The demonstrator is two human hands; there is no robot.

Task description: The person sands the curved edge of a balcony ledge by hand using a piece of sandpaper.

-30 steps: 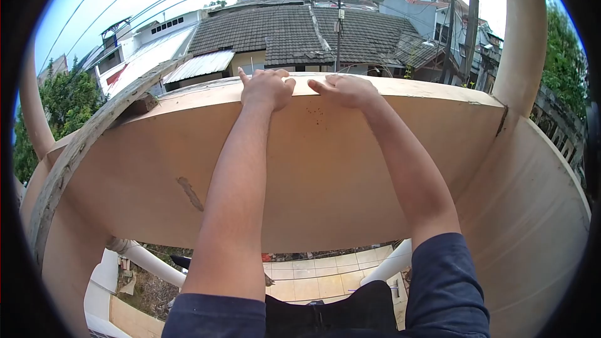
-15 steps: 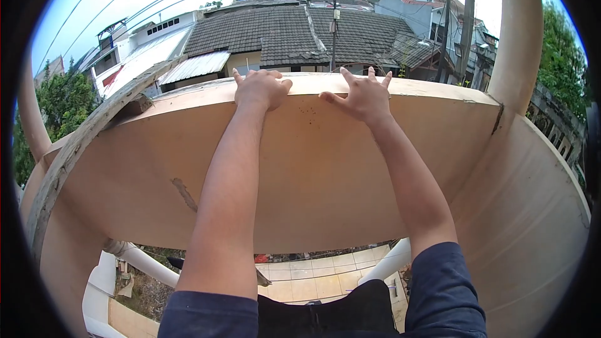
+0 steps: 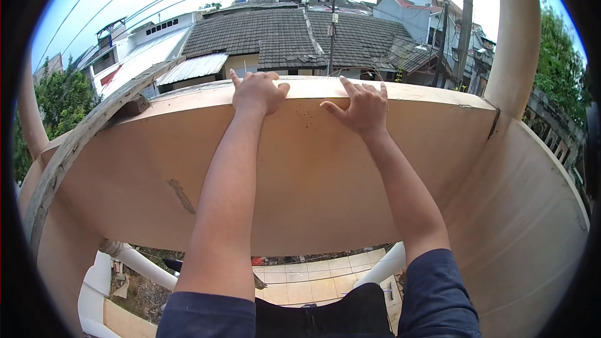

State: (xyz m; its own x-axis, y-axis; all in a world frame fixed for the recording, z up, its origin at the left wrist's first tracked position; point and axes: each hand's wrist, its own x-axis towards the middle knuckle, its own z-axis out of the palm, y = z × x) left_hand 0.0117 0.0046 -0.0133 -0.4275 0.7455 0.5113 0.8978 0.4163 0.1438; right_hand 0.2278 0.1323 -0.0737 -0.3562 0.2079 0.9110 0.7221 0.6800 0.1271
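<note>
My left hand (image 3: 258, 92) lies on the top edge of a peach-painted concrete wall (image 3: 300, 175). Its thumb and little finger stick out to the sides, and the middle fingers bend over the ledge, partly hidden. To the right, my right hand (image 3: 364, 107) rests on the same edge with its fingers apart and its thumb pointing left. Neither hand holds anything that I can see. Thin wiry strands (image 3: 369, 74) curl over the ledge just behind my right hand. Small dark specks (image 3: 305, 117) mark the wall between the hands.
A weathered wooden plank (image 3: 81, 138) leans on the wall at left. A round column (image 3: 514, 44) rises at right, near a side wall (image 3: 519, 225). Far below lies a tiled floor (image 3: 313, 275) with a white pipe (image 3: 147, 267). Tiled roofs (image 3: 225, 31) stand beyond.
My right hand has come slightly lower on the edge, its fingers a little closer together. The left hand stays in place on the ledge. The whole view has shifted slightly.
</note>
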